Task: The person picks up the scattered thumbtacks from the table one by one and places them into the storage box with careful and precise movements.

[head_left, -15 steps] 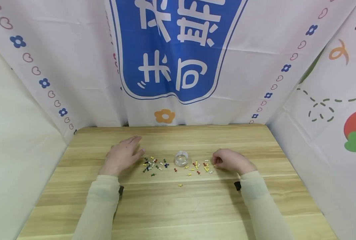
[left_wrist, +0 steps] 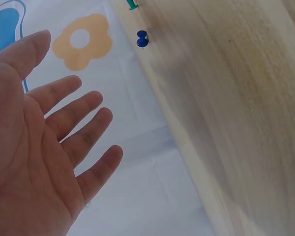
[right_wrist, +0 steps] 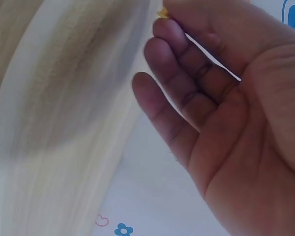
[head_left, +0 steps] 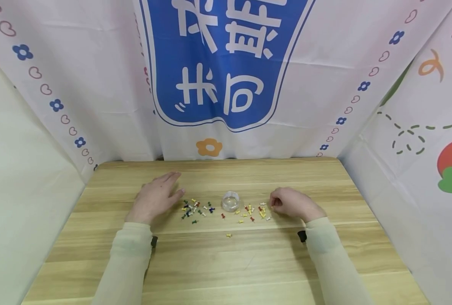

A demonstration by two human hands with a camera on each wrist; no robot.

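In the head view my right hand is at the right end of a loose group of yellow, red and white push pins. Its thumb and fingertips pinch a yellow push pin, of which only a bit shows at the top of the right wrist view. My left hand lies to the left of a second group of push pins, with its fingers spread and nothing in them. A blue push pin stands out beyond that hand in the left wrist view. Between the two groups sits a small clear glass bowl.
A single yellow push pin lies in front of the bowl, apart from the others. The wooden table ends at the back against a white printed cloth. More cloth hangs at both sides.
My right hand has lifted very slightly with the yellow push pin. The left hand, the bowl and the other pins stay as they were.
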